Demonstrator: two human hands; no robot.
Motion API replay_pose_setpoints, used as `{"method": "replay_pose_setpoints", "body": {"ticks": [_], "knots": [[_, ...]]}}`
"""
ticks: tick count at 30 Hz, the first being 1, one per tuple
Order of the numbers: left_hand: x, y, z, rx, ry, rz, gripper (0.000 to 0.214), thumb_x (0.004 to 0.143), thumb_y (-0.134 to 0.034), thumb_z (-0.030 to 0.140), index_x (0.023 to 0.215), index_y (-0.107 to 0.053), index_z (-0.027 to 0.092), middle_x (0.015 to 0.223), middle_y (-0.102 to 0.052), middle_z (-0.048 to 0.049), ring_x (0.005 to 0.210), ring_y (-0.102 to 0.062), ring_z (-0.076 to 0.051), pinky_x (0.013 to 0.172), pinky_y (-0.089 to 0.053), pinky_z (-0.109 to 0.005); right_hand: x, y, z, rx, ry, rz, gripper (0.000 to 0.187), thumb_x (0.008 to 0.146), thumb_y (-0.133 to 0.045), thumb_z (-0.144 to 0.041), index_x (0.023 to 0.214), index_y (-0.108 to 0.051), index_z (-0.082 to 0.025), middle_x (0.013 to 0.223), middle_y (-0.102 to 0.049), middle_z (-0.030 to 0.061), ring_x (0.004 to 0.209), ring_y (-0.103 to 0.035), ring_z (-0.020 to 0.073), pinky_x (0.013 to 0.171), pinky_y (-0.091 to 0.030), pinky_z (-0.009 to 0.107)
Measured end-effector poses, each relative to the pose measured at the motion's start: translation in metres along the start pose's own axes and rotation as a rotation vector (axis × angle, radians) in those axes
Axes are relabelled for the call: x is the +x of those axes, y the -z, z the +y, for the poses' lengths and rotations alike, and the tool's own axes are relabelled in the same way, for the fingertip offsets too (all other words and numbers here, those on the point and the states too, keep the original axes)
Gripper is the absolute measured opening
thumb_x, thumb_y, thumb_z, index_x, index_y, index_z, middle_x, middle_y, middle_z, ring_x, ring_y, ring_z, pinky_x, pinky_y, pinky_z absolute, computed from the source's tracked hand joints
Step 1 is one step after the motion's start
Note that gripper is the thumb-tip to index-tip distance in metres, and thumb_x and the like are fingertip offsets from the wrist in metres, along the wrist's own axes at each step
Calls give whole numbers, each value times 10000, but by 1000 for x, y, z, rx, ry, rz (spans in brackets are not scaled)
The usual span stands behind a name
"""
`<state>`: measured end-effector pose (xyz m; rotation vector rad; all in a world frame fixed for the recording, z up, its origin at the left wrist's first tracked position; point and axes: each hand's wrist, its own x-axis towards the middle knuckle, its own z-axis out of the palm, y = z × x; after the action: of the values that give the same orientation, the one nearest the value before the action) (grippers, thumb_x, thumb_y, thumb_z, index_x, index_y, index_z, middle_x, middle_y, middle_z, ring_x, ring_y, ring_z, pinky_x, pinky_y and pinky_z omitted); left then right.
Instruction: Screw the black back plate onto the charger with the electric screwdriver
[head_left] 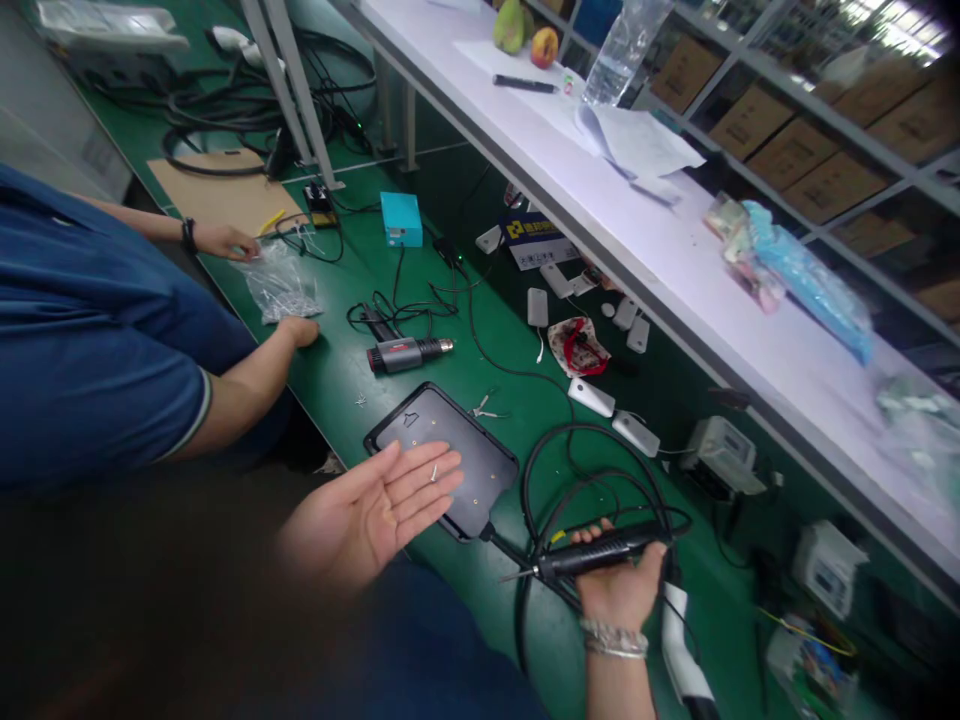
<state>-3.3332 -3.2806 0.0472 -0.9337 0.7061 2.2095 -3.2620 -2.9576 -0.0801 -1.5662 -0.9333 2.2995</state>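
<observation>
My left hand (pixel 352 520) is held palm up with its fingers stretched flat, over the near side of a dark grey charger housing (pixel 450 425). A small silver screw (pixel 433 473) rests loose on the fingers. The housing lies face down on the green bench, and a thick black cable (pixel 504 546) runs out of its lower corner. To the right, my right hand (pixel 619 580) is wrapped around a black electric screwdriver (pixel 604 552), whose bit points left toward the housing's cable. Several loose screws (pixel 361 400) lie to the left of the housing.
A heat gun (pixel 409 354) and a blue box (pixel 402 219) stand beyond the housing. A co-worker's hands (pixel 225 242) handle a clear bag of small parts (pixel 281 285) at left. Coiled cable (pixel 532 480) and a white charging connector (pixel 677 640) lie right, below a raised white shelf (pixel 645 230).
</observation>
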Motion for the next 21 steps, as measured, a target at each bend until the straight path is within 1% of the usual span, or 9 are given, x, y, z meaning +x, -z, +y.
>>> {"method": "replay_pose_setpoints", "body": {"ticks": [5,10,15,21], "knots": [[-20,-4,-2,-62,-6,-43,557,993,-362,433,1327,-615,66,1356,-633,-160,1327,-551,-284,1060,-531,-386,0,4,1,-16,-1,4,653,807,-418,-799,846,-628,-183,720,-610,0,674,-583,161,710,-543,357],[-33,-3,-4,-74,-8,-109,581,982,-350,459,1316,-626,72,1358,-632,-151,1346,-532,-283,1073,-521,-384,-3,2,2,-24,-5,13,657,807,-417,-798,846,-625,-176,728,-611,14,684,-579,165,707,-535,353],[-40,-2,-5,-50,-56,-87,573,970,-379,465,1320,-621,82,1358,-634,-141,1371,-503,-286,1126,-472,-415,-6,0,3,-33,-13,1,645,809,-417,-794,840,-616,-181,710,-598,16,669,-561,163,690,-527,349],[-44,-2,-5,-55,-87,-75,589,964,-390,473,1360,-589,84,1383,-616,-138,1376,-497,-287,1104,-494,-406,-7,4,3,-39,-1,-14,651,812,-408,-796,857,-617,-181,723,-606,22,690,-566,165,717,-530,351]]}}
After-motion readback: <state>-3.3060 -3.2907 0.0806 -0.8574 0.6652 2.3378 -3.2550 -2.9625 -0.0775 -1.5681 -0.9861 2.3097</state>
